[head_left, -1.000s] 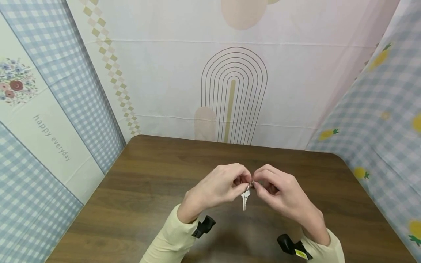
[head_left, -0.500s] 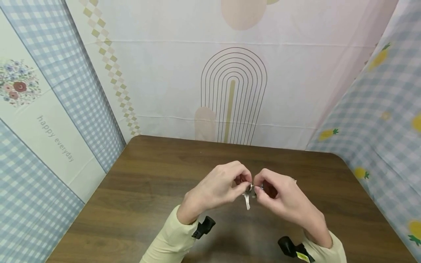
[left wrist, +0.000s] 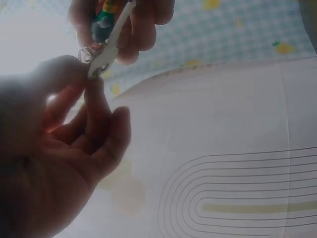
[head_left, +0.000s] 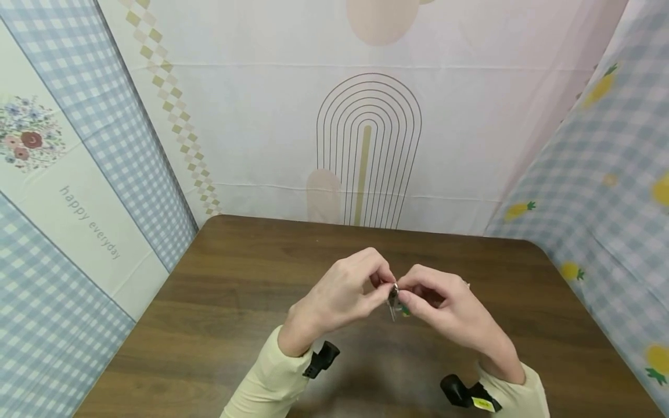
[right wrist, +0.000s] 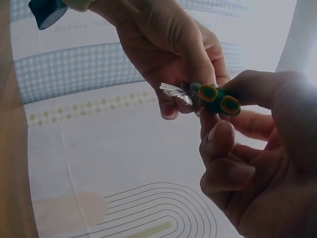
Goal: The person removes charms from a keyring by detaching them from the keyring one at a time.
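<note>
My left hand (head_left: 340, 293) pinches a silver key (left wrist: 113, 43) at its head, between thumb and index finger; the blade hangs downward. From the right, my right hand (head_left: 452, 305) grips the small metal key ring (head_left: 395, 287) with thumb and fingertips, close against the left fingertips. A green charm with orange-rimmed spots (right wrist: 218, 99) hangs at the ring, beside the right fingers. Whether the key is threaded on the ring cannot be told, as the fingertips cover the joint. Both hands are held above the table.
A brown wooden table (head_left: 219, 307) lies below the hands. A white printed cloth (head_left: 251, 128) hangs behind it, with blue checked cloths at the left and right sides. Black wrist cameras (head_left: 323, 357) sit on both cuffs.
Both hands have drawn slightly up and left. The key has turned edge-on and hangs closer to the ring, and the green charm now shows under the right thumb.
</note>
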`<state>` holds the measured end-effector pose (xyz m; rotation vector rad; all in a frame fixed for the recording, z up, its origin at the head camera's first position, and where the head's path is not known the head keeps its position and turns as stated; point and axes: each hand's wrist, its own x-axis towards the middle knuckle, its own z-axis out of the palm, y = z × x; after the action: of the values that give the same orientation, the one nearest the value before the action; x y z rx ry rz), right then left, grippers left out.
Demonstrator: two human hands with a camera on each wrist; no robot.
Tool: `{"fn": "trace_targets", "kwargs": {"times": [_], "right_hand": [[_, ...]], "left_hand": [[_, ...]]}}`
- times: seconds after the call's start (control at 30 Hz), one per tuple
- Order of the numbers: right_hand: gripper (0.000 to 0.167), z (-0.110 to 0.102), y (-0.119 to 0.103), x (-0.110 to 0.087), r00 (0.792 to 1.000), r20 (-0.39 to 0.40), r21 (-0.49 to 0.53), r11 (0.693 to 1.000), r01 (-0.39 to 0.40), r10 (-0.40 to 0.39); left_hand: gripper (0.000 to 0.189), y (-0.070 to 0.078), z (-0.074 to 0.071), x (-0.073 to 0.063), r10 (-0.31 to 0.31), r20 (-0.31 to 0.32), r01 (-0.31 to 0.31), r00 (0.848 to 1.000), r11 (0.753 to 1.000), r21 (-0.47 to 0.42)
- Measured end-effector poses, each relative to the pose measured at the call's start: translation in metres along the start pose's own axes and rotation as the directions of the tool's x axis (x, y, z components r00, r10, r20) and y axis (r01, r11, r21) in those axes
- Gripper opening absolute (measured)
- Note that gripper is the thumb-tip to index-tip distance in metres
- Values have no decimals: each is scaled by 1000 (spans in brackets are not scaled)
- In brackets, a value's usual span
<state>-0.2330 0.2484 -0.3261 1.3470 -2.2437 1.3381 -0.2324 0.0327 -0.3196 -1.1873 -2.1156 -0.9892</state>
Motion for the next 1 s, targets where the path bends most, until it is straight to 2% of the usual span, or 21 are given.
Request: {"fn": "trace_targets", "kwargs": {"times": [0.17, 0.33, 0.47, 0.57, 0.83, 1.0], "right_hand": [[33, 2, 4, 0, 996, -3, 134, 987, 91, -91], [31, 2, 0, 1, 998, -6, 241, 968, 69, -70], [30, 0, -6, 1, 1000, -3, 236, 972, -17, 18], [29, -3, -5, 1, 1000, -4, 237, 971, -25, 27], [31, -8, 5, 2, 998, -14, 279, 958, 67, -66], [38, -14, 10, 2, 995, -11, 236, 966, 103, -103]], "left_hand": [[17, 0, -1, 1, 86, -23, -86, 996, 996, -10], [18, 1, -1, 1, 129, -43, -130, 991, 991, -20], [17, 1, -3, 2, 131, -64, -133, 989, 990, -36], [17, 0, -2, 3, 132, -79, -136, 988, 990, -38], [18, -3, 2, 9, 166, -88, -169, 982, 985, -35], [17, -6, 5, 13, 174, -81, -178, 981, 983, -36]]}}
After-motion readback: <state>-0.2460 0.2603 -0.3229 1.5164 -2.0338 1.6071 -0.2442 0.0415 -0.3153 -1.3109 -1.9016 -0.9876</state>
